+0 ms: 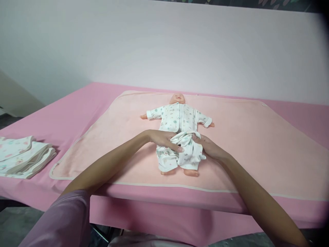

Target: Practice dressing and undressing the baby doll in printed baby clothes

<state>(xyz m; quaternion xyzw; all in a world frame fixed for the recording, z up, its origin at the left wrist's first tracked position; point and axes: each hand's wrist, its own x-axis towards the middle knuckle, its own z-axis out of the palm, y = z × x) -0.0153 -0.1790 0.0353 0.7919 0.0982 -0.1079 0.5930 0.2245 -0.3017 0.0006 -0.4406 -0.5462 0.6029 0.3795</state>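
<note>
A baby doll (pixel 178 98) lies on its back, head away from me and arms spread. It wears a white printed jacket (pixel 171 116) and matching baby pants (pixel 189 157), whose cloth is bunched at the waist. My left hand (pixel 163 138) grips the pants near the waist, its thumb across their front and its other fingertips hidden by cloth. On the other side, my right hand (pixel 209 146) pinches the waistband between thumb and fingers. The doll's feet (pixel 191 172) stick out below the pant legs.
Under the doll lies a peach blanket (pixel 252 147) with pale edging, on a pink-covered table (pixel 84 106). Folded printed cloths (pixel 28 157) are stacked at the left front. A white wall (pixel 164 48) rises behind the table.
</note>
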